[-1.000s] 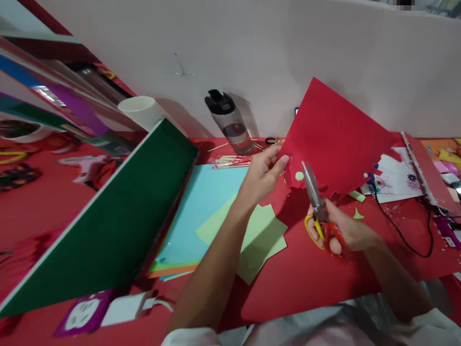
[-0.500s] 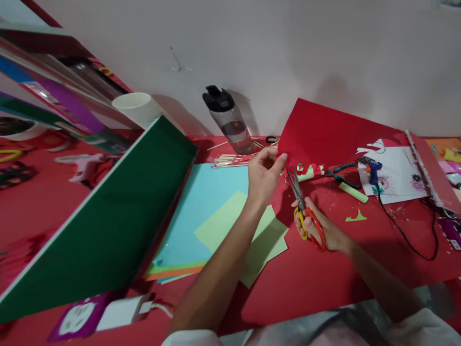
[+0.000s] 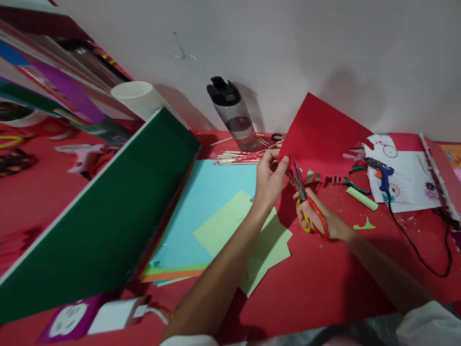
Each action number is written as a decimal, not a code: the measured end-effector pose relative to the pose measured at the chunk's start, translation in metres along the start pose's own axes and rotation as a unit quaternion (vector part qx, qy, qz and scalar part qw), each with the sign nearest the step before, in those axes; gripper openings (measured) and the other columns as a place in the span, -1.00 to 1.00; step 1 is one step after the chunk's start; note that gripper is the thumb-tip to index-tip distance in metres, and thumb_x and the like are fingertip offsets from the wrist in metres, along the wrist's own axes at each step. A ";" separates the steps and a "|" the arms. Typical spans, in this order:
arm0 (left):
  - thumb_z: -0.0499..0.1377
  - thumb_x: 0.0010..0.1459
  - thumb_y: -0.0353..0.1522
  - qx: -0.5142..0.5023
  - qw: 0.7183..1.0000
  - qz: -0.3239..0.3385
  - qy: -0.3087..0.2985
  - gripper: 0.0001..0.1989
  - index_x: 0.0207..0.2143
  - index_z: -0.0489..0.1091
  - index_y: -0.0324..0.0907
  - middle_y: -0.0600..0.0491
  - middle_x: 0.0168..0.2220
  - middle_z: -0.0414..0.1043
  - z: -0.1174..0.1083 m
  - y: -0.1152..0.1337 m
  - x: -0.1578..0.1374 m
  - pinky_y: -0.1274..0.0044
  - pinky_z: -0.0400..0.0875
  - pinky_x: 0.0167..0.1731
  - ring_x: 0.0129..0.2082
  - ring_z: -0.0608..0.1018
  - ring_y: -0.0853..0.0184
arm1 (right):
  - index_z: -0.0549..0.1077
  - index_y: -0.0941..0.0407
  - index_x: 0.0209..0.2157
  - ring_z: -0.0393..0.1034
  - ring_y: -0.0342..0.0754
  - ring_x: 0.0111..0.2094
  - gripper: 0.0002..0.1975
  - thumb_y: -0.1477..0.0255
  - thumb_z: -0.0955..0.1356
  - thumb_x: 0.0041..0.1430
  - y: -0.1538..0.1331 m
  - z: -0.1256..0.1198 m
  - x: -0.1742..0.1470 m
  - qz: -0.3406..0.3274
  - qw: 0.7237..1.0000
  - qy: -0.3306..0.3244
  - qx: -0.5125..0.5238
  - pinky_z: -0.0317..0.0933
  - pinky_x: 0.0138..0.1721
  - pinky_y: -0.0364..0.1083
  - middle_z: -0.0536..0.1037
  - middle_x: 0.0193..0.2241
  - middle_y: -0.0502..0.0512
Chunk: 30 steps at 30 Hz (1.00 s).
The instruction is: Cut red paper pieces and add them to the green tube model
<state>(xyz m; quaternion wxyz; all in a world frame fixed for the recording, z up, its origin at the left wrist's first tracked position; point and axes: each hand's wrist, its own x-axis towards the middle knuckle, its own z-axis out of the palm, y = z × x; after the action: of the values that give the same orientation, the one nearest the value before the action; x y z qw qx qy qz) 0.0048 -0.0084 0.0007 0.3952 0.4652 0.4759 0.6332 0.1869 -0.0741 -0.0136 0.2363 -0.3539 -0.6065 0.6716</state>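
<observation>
Left grip (image 3: 269,180) pinches red paper (image 3: 320,139); right (image 3: 319,218) holds scissors (image 3: 304,202).

The red sheet (image 3: 320,137), held high and tilted a second ago, dropped low and is now tipped up again in the left hand (image 3: 268,180), pinched at its near corner. The right hand (image 3: 317,218) has brought the scissors (image 3: 306,204) in from the right, blades now at the sheet's bottom edge beside the left fingers
</observation>
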 end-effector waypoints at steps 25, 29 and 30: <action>0.36 0.20 -0.13 -0.070 0.991 -0.047 0.103 -0.67 -0.36 0.34 -0.14 0.15 -0.40 0.38 0.025 0.002 -0.028 0.57 0.37 -0.31 -0.40 0.41 0.41 | 0.01 -0.01 0.45 0.47 -0.09 -0.41 -0.19 -0.15 0.27 0.40 -0.012 0.022 -0.001 0.093 0.995 0.026 0.019 0.37 -0.39 -0.11 0.57 -0.23 0.08; 0.38 0.17 -0.21 -0.077 0.995 -0.048 0.046 -0.71 -0.31 0.33 -0.12 0.13 -0.32 0.43 0.023 -0.002 -0.026 0.56 0.40 -0.24 -0.33 0.46 0.40 | 0.11 -0.01 0.35 0.43 -0.10 -0.44 -0.32 -0.11 0.25 0.44 -0.001 0.013 0.001 0.072 0.996 0.051 0.017 0.35 -0.41 -0.11 0.54 -0.31 0.02; 0.39 0.15 -0.23 -0.083 0.995 -0.047 0.031 -0.71 -0.28 0.33 -0.12 0.13 -0.31 0.44 0.021 -0.003 -0.024 0.56 0.40 -0.24 -0.33 0.47 0.40 | 0.14 -0.01 0.33 0.42 -0.10 -0.44 -0.35 -0.10 0.26 0.44 0.001 0.010 0.001 0.070 0.996 0.056 0.013 0.35 -0.40 -0.11 0.53 -0.33 0.00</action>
<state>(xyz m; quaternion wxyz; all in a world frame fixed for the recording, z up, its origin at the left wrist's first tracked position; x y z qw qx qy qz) 0.0315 -0.0250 -0.0046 0.4463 0.3882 0.4553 0.6655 0.1790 -0.0796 -0.0150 0.2273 -0.4290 -0.5572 0.6737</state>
